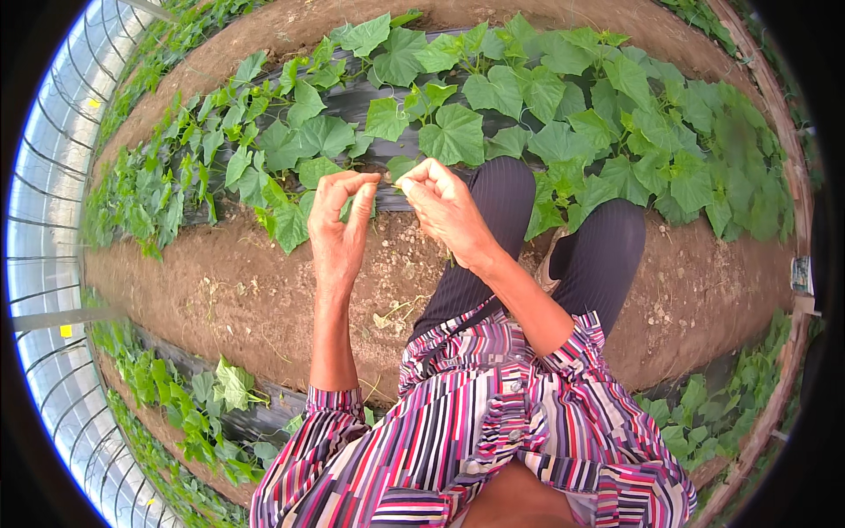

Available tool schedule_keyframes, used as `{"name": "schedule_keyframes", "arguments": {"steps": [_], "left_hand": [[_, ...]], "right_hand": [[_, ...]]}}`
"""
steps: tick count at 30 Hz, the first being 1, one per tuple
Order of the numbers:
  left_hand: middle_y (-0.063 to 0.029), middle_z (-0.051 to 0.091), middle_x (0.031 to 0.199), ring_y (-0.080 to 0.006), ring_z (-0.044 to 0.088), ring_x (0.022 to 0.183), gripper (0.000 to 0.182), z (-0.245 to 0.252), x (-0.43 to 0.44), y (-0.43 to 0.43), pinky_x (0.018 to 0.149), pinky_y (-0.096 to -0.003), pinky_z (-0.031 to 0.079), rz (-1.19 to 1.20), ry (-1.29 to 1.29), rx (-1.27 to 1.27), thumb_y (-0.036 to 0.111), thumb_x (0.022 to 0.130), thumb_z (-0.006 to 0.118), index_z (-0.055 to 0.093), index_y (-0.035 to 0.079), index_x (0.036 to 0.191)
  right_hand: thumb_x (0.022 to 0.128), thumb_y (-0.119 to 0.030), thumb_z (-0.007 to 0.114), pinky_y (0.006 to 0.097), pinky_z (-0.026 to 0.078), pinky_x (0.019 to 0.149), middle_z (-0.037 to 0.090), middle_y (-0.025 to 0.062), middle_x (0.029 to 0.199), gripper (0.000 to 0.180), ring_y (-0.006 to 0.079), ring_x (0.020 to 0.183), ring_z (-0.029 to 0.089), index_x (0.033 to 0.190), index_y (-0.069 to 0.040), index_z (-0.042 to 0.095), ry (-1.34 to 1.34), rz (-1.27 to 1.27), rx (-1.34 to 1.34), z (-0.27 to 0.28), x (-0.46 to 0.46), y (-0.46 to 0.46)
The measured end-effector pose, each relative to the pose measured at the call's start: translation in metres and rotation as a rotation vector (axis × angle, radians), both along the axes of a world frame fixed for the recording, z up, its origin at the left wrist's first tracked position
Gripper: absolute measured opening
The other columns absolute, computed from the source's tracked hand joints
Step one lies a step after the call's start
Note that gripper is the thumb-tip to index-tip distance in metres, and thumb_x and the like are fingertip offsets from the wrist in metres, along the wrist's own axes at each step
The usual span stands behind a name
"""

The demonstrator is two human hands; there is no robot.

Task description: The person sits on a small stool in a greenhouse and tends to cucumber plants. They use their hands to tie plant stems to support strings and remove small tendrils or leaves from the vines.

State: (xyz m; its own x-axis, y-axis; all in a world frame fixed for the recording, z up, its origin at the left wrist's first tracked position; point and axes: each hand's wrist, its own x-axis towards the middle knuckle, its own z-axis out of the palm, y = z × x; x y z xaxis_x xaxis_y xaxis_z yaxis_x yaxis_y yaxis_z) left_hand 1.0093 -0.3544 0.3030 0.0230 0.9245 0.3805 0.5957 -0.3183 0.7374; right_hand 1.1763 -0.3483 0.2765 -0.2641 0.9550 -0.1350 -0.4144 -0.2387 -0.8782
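Note:
My left hand (338, 221) is raised over the near edge of the plant bed, its thumb and forefinger tips close together. Whether anything thin lies between them is too small to tell. Facing it, my right hand (449, 208) pinches a thin yellowish-green plant piece (397, 187) at the fingertips. A small gap separates the two hands. Broad-leaved vine plants, apparently cucumber (452, 135), grow just beyond and around both hands. Black plastic mulch film (396, 148) shows between their leaves.
A bare soil path (257, 284) with withered plant bits (396, 313) runs below my hands. My bent knees (505, 188) are against the bed's near side. Another vine row (171, 402) grows behind me. Curved greenhouse framing (49, 224) stands at left, a wooden rail (799, 185) at right.

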Motion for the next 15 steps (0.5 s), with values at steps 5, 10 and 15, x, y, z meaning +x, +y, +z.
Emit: {"name": "schedule_keyframes", "arguments": {"steps": [5, 10, 15], "left_hand": [[-0.0084, 0.066, 0.103, -0.0202, 0.065, 0.092, 0.026, 0.006, 0.014, -0.007, 0.084, -0.032, 0.051, -0.051, -0.036, 0.025, -0.003, 0.082, 0.073, 0.07, 0.005, 0.107], [-0.0086, 0.065, 0.098, -0.0235, 0.064, 0.087, 0.02, 0.003, 0.014, -0.002, 0.079, -0.0338, 0.051, -0.04, 0.137, 0.194, -0.004, 0.082, 0.072, 0.065, 0.003, 0.099], [-0.0087, 0.062, 0.09, -0.0217, 0.062, 0.08, 0.016, -0.005, 0.019, -0.002, 0.075, -0.0324, 0.051, -0.002, 0.152, 0.177, -0.003, 0.085, 0.07, 0.059, 0.001, 0.097]], "right_hand": [[0.103, -0.024, 0.056, 0.0174, 0.029, 0.045, 0.045, -0.0072, 0.074, 0.016, -0.0006, 0.054, 0.036, 0.104, -0.008, 0.052, 0.055, 0.056, -0.011, 0.0, -0.002, 0.001], [0.103, -0.024, 0.056, 0.0169, 0.031, 0.044, 0.045, -0.0066, 0.074, 0.017, -0.001, 0.054, 0.038, 0.104, -0.007, 0.051, 0.091, 0.068, -0.03, 0.001, -0.003, 0.001], [0.103, -0.022, 0.056, 0.0171, 0.03, 0.044, 0.045, -0.0068, 0.074, 0.017, -0.001, 0.054, 0.038, 0.106, -0.006, 0.052, 0.011, 0.069, -0.013, 0.003, -0.001, 0.001]]}}
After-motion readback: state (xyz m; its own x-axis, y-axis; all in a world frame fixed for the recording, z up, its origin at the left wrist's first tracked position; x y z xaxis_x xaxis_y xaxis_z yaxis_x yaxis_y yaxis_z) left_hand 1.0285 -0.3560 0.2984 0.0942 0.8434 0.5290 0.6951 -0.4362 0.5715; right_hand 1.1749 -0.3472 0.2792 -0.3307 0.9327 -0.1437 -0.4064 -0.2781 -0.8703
